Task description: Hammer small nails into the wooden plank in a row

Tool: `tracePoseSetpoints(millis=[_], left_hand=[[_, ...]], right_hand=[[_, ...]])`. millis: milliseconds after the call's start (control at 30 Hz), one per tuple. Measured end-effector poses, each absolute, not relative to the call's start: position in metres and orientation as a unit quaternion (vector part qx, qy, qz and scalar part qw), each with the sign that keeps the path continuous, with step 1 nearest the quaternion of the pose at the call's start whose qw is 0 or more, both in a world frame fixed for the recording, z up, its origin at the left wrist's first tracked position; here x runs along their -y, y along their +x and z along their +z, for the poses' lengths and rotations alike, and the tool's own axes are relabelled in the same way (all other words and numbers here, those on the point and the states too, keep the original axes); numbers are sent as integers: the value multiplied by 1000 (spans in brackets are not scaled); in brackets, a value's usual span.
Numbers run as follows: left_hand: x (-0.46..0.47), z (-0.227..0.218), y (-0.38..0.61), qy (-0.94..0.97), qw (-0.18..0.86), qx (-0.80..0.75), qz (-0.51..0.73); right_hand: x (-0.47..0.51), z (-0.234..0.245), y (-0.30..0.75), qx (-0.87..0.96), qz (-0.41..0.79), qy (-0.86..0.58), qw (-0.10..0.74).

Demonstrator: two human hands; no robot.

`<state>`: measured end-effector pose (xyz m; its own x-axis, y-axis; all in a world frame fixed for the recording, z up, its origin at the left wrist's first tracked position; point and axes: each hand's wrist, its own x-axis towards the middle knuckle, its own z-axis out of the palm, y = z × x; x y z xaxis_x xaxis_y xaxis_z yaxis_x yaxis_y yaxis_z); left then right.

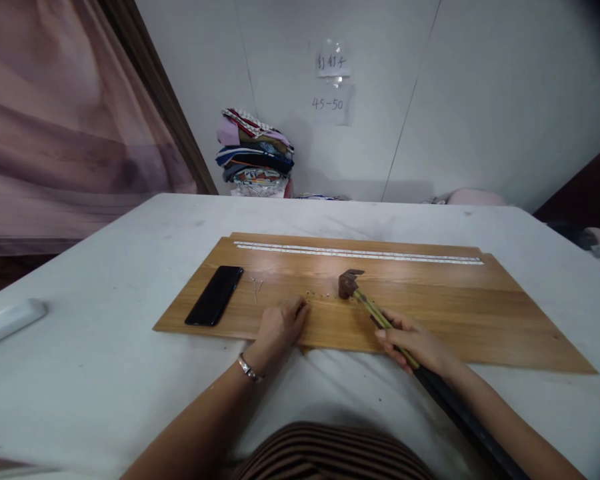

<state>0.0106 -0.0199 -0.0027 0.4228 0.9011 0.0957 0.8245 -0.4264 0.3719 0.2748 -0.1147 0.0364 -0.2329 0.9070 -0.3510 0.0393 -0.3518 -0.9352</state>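
Observation:
My right hand (411,341) is wrapped around the handle of a claw hammer (349,284). The rusty hammer head is low over the wooden board (445,300), its claw pointing away from me; whether it touches the wood I cannot tell. Left of it, my left hand (281,321) rests on the board with curled fingers, and anything between the fingertips is hidden. A short row of nail heads (321,295) shows on the board between my left hand and the hammer. Several loose nails (256,287) lie beyond my left hand.
A black phone (214,296) lies at the board's left end. Two pale measuring strips (360,254) run along its far side. The white table (90,333) carries a white object (13,321) at left. Folded clothes (255,157) are stacked by the wall, beneath paper notes (333,105).

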Motion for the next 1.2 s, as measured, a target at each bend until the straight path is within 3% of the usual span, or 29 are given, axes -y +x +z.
tracePoseSetpoints(millis=[1200], left_hand=[[25,2,12,831,128,-527,124]], right_hand=[[120,25,281,469,621,-549,304]])
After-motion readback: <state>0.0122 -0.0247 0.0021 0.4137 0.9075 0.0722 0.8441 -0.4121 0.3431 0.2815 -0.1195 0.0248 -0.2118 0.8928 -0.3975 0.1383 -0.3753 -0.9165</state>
